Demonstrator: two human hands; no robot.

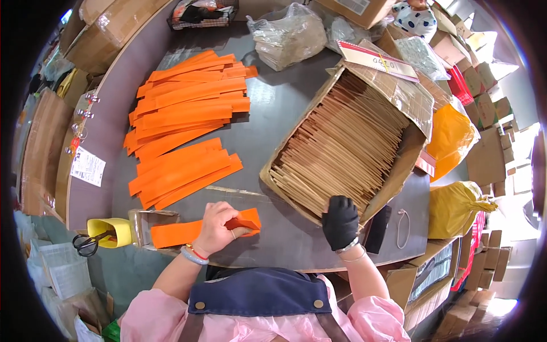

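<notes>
My left hand, bare with bracelets at the wrist, is closed on an orange strip at the table's near edge. The strip's right end gapes like a flat sleeve. In a black fingerless glove, my right hand is closed at the near corner of a cardboard box. What its fingers grip, if anything, is hidden. Packed in rows inside that box are many thin tan slats, apparently wooden. Beyond my left hand lie two piles of orange strips, a larger far pile and a smaller near pile.
Scissors stand in a yellow holder at the near left. A clear plastic bag and a wire basket sit at the back. Right of the box are a dark flat piece, a white loop and a yellow sack.
</notes>
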